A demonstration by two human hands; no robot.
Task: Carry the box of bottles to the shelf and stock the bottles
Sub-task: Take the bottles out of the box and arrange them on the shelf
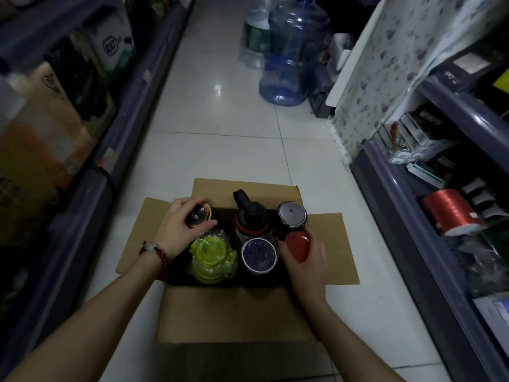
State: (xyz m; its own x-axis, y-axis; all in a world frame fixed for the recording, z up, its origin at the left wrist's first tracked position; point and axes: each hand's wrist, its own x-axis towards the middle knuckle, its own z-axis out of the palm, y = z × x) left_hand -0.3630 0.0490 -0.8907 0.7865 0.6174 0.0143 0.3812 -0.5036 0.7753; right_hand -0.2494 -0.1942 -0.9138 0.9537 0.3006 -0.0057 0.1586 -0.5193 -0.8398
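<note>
An open cardboard box (234, 312) sits on the white tiled aisle floor with its flaps spread out. Several bottles stand upright inside it. My left hand (180, 226) grips the copper-rimmed black cap of the bottle (200, 215) at the back left. My right hand (303, 261) grips the red-capped bottle (296, 245) at the front right. Between them stand a green-lidded bottle (210, 256), a dark bottle with a silver rim (259, 255), a black bottle with a loop handle (249, 213) and a silver-capped bottle (292, 213).
Shelves line both sides of the aisle: the left shelf (91, 150) holds cartons, the right shelf (446, 194) holds small goods and a red spool (451, 212). Large blue water jugs (292, 53) stand on the floor ahead, beside a floral-covered panel (385, 70).
</note>
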